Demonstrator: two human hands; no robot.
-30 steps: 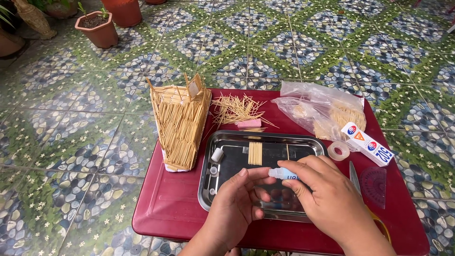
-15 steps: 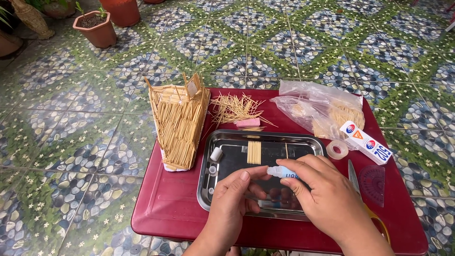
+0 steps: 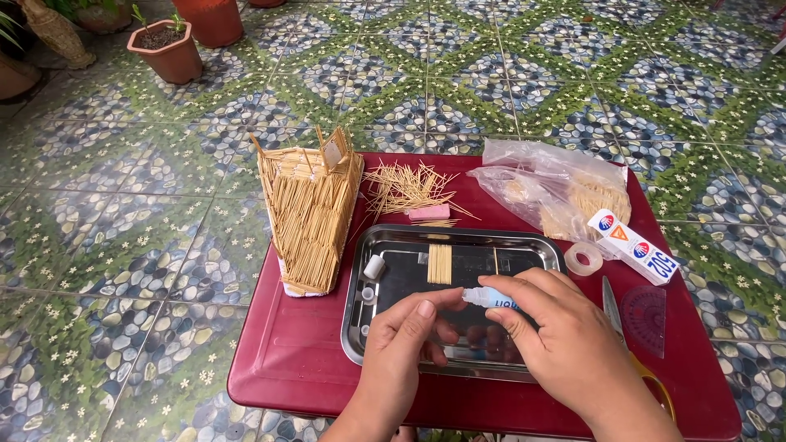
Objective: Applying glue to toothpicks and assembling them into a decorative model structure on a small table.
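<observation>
1. My right hand [image 3: 565, 340] grips a glue bottle [image 3: 489, 298] over the tray [image 3: 360, 315]; my left hand [image 3: 409, 348] pinches something too small to see.
2. Toothpick house [image 3: 311, 217], loose toothpicks [image 3: 405, 187] and bag [image 3: 548, 184] lie beyond.

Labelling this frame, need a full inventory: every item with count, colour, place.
table: 1, dark red, on tiled floor
metal tray: 1, silver, table centre
toothpick model: 1, tan, table left
loose toothpicks: pile, tan, behind tray
glued toothpick strip: 1, tan, in tray
plastic bags: clear, table back right
tape roll: 1, clear, right of tray
glue box: 1, white, right
protractor: 1, reddish clear, right edge
plant pots: terracotta, floor top left
glue bottle: 1, clear, in right hand grip
left hand: over tray
right hand: over tray
</observation>
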